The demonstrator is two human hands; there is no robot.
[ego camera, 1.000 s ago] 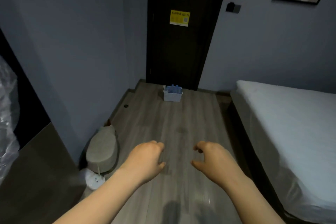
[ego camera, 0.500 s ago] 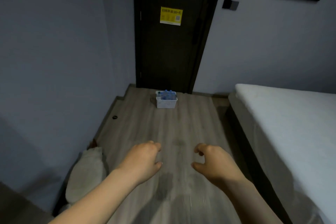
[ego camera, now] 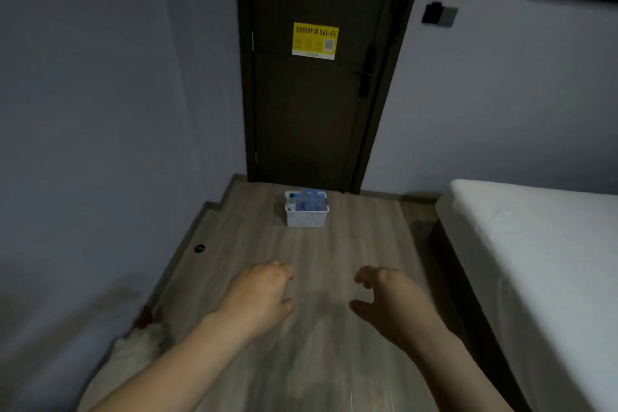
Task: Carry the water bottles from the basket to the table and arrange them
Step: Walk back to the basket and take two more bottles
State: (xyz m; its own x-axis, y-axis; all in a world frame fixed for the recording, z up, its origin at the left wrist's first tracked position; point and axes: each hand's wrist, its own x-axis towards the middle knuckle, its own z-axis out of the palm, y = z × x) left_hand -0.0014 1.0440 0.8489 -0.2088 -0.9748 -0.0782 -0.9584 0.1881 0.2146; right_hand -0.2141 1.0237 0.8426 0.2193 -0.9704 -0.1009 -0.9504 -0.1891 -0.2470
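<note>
As we have walked closer over the last second, the white basket of water bottles now sits larger at centre frame, before the dark door. Low in the frame, our left hand and right hand hang loosely curled and empty, so no bottle is fetched yet.
</note>
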